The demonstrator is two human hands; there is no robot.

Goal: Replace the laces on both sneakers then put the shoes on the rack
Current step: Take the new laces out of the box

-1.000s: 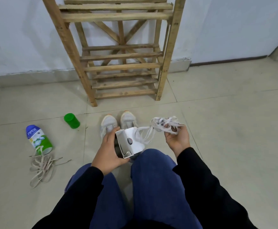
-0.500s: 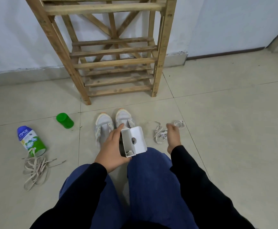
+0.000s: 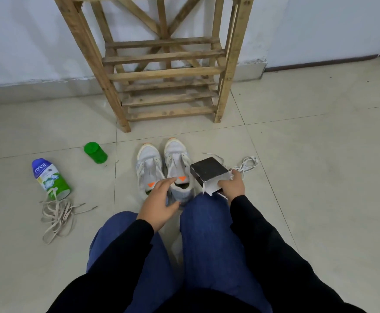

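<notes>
Two white-grey sneakers with orange tabs stand side by side on the floor, the left sneaker and the right sneaker, both without laces. My left hand lies over the right sneaker's heel, fingers in the opening and thumb against the back. My right hand grips a small white box with a dark top just right of the shoes. A bundle of white laces lies on the floor behind the box, partly hidden by it. The wooden shoe rack stands against the wall beyond the sneakers.
A tangle of beige laces lies on the tiles at the left, beside a green-and-blue bottle on its side and a green cap. My knees in blue jeans fill the foreground.
The white laces went from my right hand to the floor. The box passed from my left hand to my right. My left hand moved onto the right sneaker's heel.
</notes>
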